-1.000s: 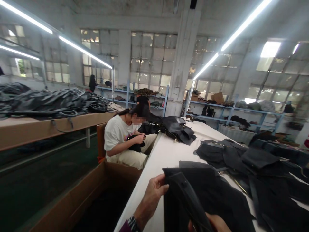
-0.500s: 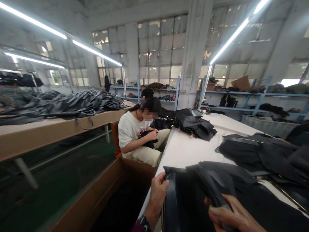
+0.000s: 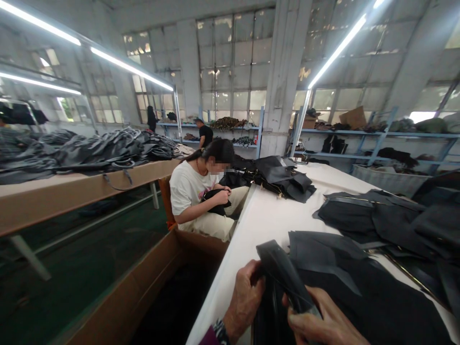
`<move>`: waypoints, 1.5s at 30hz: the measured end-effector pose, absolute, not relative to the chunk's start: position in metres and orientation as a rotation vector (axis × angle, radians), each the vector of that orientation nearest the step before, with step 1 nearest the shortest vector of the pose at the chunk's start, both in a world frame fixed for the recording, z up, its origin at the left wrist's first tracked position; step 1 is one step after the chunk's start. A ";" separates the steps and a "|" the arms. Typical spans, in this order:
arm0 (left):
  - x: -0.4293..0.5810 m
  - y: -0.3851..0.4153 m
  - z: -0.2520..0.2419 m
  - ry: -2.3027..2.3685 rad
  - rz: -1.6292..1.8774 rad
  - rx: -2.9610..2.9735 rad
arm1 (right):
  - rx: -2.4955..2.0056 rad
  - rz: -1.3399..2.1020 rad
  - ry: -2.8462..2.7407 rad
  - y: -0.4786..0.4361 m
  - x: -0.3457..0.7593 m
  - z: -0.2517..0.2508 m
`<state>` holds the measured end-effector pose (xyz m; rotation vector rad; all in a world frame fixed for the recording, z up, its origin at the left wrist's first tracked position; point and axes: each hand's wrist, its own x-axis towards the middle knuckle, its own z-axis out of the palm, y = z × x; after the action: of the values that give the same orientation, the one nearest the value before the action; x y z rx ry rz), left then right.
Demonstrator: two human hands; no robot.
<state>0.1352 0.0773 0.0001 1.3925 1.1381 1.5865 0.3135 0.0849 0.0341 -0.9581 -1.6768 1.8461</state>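
Observation:
Near the table's front edge, my left hand [image 3: 245,298] is closed, its thumb and fingers pinching the edge of a black leather-like piece [image 3: 282,270]. My right hand [image 3: 321,316] grips the same piece lower down, where it is folded into a narrow strip. More of the dark material hangs below between my hands. Just right of them, a flat stack of black panels [image 3: 345,268] lies on the white table [image 3: 264,215]. My fingers hide part of the piece's edges.
A cardboard box [image 3: 118,297] with dark contents stands left of the table. A seated co-worker [image 3: 194,196] handles black cloth beyond it. Black piles [image 3: 283,175] with gold-coloured strips lie farther along the table and at right [image 3: 388,215]. Another table [image 3: 72,196] bears dark pieces.
My left hand has moved right and down, closer to my right hand. The piece's flat spread edge is now folded over into a narrow strip. My right hand has shifted slightly left.

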 end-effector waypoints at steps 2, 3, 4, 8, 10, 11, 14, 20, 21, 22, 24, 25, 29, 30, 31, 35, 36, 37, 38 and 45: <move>0.142 0.076 -0.002 1.106 1.553 1.393 | -0.890 1.879 -1.574 0.090 0.313 0.034; 0.144 0.076 -0.003 1.098 1.542 1.382 | -0.869 1.887 -1.530 0.093 0.314 0.036; 0.146 0.077 -0.004 1.090 1.537 1.366 | -0.859 1.882 -1.493 0.095 0.314 0.038; 0.144 0.081 -0.008 1.111 1.535 1.281 | -0.857 1.896 -1.358 0.098 0.320 0.043; 0.141 0.085 -0.012 1.181 1.546 1.255 | -0.851 1.933 -1.330 0.095 0.323 0.041; 0.139 0.087 -0.014 1.217 1.555 1.243 | -0.847 1.954 -1.326 0.093 0.324 0.039; 0.129 0.095 -0.020 1.306 1.587 1.205 | -0.811 2.004 -1.343 0.088 0.327 0.031; 0.088 0.096 -0.007 1.559 1.865 1.107 | -0.734 2.051 -1.342 0.088 0.334 0.032; 0.083 0.093 -0.001 1.594 1.934 1.097 | -0.711 2.067 -1.352 0.087 0.336 0.034; 0.080 0.090 0.006 1.619 2.002 1.094 | -0.692 2.077 -1.364 0.086 0.338 0.036; 0.079 0.084 0.021 1.634 2.113 1.109 | -0.659 2.070 -1.385 0.083 0.343 0.040; 0.079 0.081 0.030 1.630 2.153 1.135 | -0.643 2.058 -1.391 0.082 0.344 0.042; 0.083 0.078 0.077 1.673 2.269 1.411 | -0.582 1.985 -1.383 0.077 0.352 0.049; 0.081 0.079 0.091 1.702 2.281 1.501 | -0.565 1.973 -1.383 0.075 0.354 0.051; 0.079 0.080 0.104 1.740 2.283 1.575 | -0.545 1.963 -1.388 0.074 0.356 0.052; 0.062 0.088 0.144 1.908 2.224 1.645 | -0.452 1.937 -1.424 0.069 0.364 0.058; 0.058 0.091 0.147 1.957 2.205 1.628 | -0.429 1.933 -1.421 0.069 0.366 0.058; 0.056 0.093 0.144 2.007 2.185 1.608 | -0.408 1.933 -1.406 0.068 0.368 0.058; 0.055 0.094 0.137 2.063 2.148 1.595 | -0.390 1.935 -1.382 0.069 0.370 0.058; 0.080 0.076 0.018 2.324 1.570 1.665 | -0.316 1.925 -1.276 0.079 0.375 0.042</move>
<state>0.0800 0.0762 0.0183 1.6650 2.3238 1.5696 0.3752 0.0788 0.0423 -0.3156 -1.2761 1.9252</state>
